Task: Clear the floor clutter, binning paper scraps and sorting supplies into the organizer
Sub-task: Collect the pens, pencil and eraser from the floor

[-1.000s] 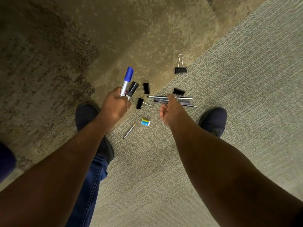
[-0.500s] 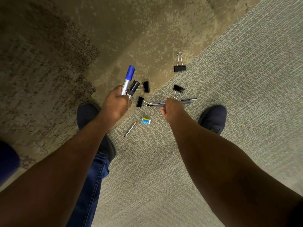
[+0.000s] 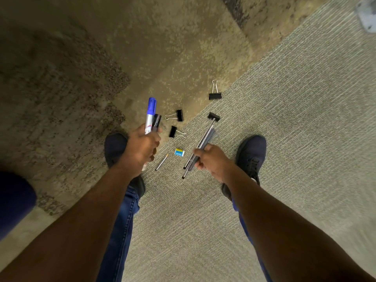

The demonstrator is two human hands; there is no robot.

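Note:
My left hand (image 3: 141, 148) grips two markers upright: a blue-capped marker (image 3: 150, 113) and a black-capped marker (image 3: 156, 122). My right hand (image 3: 211, 159) is closed around a bundle of thin dark pens (image 3: 200, 148), lifted off the carpet and slanting from lower left to upper right. On the floor between the hands lie a short pencil (image 3: 161, 162) and a small blue-and-yellow eraser (image 3: 179, 152). Several black binder clips lie beyond: one (image 3: 176, 115), one (image 3: 176, 132), one (image 3: 213, 116) near the pens' far end, one (image 3: 215, 94) farther off.
My two dark shoes (image 3: 252, 153) (image 3: 115, 147) stand on either side of the clutter. The carpet changes from brown at the left to grey-green (image 3: 284, 119) at the right. A pale object (image 3: 367, 15) shows at the top right corner.
My right hand closed on the pens lying on the carpet, lifted them and swung them from lying crosswise to slanting. The left hand kept its markers and drew slightly nearer.

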